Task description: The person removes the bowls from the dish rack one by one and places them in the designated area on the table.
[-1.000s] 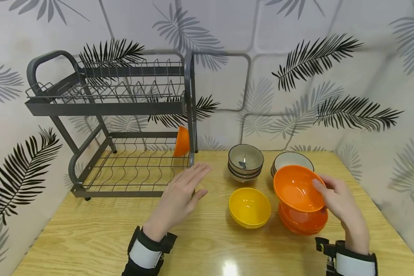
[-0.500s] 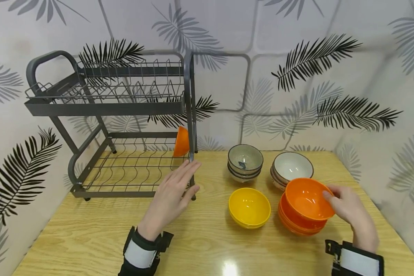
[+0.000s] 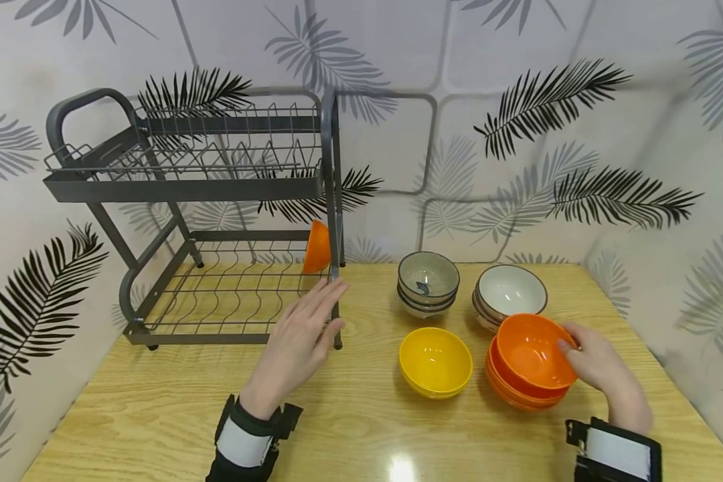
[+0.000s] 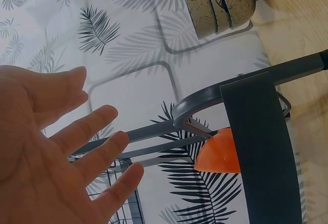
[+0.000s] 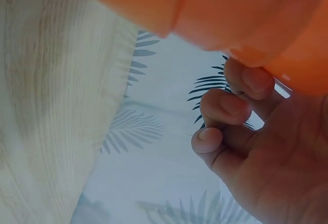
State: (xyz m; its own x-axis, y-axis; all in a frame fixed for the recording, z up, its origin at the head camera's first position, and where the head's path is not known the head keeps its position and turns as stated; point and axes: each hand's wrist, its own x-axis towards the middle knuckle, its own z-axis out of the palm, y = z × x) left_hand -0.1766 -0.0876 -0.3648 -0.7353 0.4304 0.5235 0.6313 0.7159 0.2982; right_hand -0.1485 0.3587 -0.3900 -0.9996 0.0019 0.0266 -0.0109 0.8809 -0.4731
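My right hand [image 3: 599, 358] pinches the right rim of an orange bowl [image 3: 536, 351], thumb inside and fingers beneath. That bowl sits tilted over a stack of orange bowls [image 3: 512, 398] on the table. From below, the right wrist view shows the orange bowls [image 5: 215, 8] above my curled fingers. My left hand [image 3: 298, 348] is held palm inward with fingers straight, in front of the dish rack's [image 3: 229, 339] lower right corner, and holds nothing. Another orange bowl [image 3: 317, 248] stands on its side in the rack's lower tier, partly hidden by the rack's post in the left wrist view.
A stack of yellow bowls [image 3: 436, 365] is left of the orange stack. Behind stand a stack of grey patterned bowls [image 3: 428, 278] and a stack of white bowls [image 3: 512, 291]. The rack's upper tier [image 3: 187, 187] overhangs the lower one. A leaf-patterned wall [image 3: 470, 53] closes the back.
My right hand has brought the orange bowl down and slightly right, from above the white bowls onto the orange stack. My left hand has drawn back slightly to the left.
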